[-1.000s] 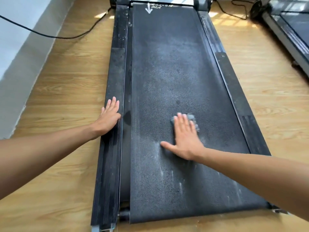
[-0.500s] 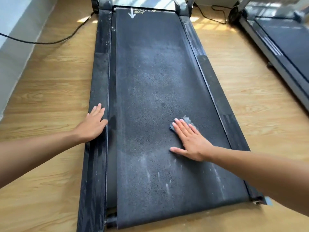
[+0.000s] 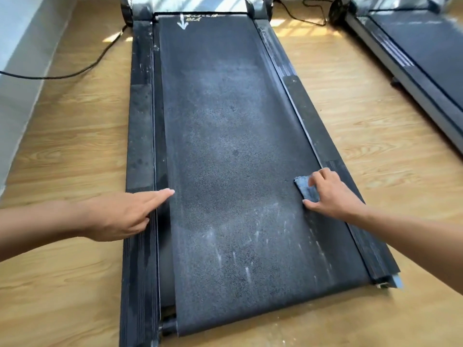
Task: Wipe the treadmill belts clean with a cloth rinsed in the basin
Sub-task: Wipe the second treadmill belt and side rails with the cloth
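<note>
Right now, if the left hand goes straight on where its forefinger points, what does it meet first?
The left hand would cross the bare treadmill belt first, then probably reach the right side rail, passing beyond the cloth. Its height above the belt is unclear.

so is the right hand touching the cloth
Touching. The head view shows the right hand with fingers on the cloth, thumb at its near end.
</note>
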Demonstrator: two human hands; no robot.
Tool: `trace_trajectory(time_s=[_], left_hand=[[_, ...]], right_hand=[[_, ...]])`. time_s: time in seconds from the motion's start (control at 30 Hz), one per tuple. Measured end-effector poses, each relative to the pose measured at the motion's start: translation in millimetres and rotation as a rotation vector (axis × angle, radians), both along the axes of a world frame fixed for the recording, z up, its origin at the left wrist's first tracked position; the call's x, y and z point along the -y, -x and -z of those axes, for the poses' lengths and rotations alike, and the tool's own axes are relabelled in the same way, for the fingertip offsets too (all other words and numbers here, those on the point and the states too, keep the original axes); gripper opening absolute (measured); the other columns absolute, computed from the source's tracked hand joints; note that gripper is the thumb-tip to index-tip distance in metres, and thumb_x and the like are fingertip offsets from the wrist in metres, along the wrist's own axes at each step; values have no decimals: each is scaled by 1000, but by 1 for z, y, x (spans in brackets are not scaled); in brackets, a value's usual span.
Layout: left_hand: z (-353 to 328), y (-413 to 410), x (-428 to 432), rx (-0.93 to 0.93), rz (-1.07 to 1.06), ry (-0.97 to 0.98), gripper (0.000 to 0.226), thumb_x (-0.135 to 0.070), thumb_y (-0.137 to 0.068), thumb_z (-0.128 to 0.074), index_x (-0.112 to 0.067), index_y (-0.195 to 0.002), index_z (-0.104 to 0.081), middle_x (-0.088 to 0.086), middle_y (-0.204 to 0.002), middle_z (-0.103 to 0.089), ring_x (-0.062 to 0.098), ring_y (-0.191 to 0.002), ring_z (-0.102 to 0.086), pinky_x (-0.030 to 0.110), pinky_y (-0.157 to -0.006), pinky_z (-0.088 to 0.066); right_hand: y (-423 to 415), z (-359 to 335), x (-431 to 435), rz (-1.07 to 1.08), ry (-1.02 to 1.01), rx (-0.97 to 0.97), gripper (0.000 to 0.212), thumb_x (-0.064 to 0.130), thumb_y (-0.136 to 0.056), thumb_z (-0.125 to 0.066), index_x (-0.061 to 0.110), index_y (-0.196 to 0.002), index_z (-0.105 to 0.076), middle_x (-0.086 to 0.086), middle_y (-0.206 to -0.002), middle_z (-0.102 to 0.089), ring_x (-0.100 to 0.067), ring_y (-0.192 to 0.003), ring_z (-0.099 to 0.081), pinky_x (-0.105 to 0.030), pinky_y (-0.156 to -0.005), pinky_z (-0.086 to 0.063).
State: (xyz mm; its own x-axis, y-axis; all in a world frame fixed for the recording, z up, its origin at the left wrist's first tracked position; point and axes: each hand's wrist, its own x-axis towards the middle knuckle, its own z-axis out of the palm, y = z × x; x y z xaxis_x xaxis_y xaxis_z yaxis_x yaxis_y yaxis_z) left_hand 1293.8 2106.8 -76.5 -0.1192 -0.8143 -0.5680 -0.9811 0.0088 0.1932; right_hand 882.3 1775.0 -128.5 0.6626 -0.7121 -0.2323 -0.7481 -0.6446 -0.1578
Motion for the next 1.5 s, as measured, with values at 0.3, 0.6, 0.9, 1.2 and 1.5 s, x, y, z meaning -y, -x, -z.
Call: trace_trajectory(time_s=[0.3, 0.6, 0.9, 1.2, 1.5], left_hand=[[-60, 60, 84, 230, 286, 88, 68, -39, -106, -34, -19, -167, -8, -3, -176, -8, 20, -155, -31, 39, -119, -38], [-88, 102, 81, -472, -256, 537, 32, -56, -85, -79, -31, -99, -64, -17, -97, -60, 8, -93, -63, 26, -80, -50], [-70, 105, 57, -682, -513, 419, 9, -23, -91, -81, -18, -89, -74, -9, -79, -75, 7, -72, -73, 20, -69, -53], [-82, 92, 62, -772, -529, 404, 21, -27, -81, -90, -12, -87, -77, 7, -81, -78, 18, -76, -74, 41, -73, -60], [-79, 84, 60, -715, -531, 364, 9, -15, -86, -87, -14, -88, -78, 4, -80, -79, 19, -75, -76, 29, -73, -59]], right_hand=[[-75, -40, -40, 410, -629, 330, 16, 22, -90, -64, 14, -76, -61, -8, -77, -64, -18, -63, -59, -35, -70, -55], [-125, -105, -117, 481, -1661, 739, 13, 10, -95, -49, 10, -97, -62, -14, -94, -71, -20, -69, -61, -25, -68, -58], [-121, -107, -148, 424, -1748, 756, 35, 1, -89, -72, 7, -122, -62, -22, -117, -70, -25, -93, -75, -30, -94, -60], [-128, -120, -151, 337, -1569, 747, 27, 10, -85, -80, 15, -106, -63, -10, -95, -74, -18, -78, -72, -25, -72, -58], [-131, -109, -149, 351, -1352, 754, 17, -4, -91, -70, 8, -104, -69, -9, -89, -70, -13, -68, -64, -22, -67, -57]])
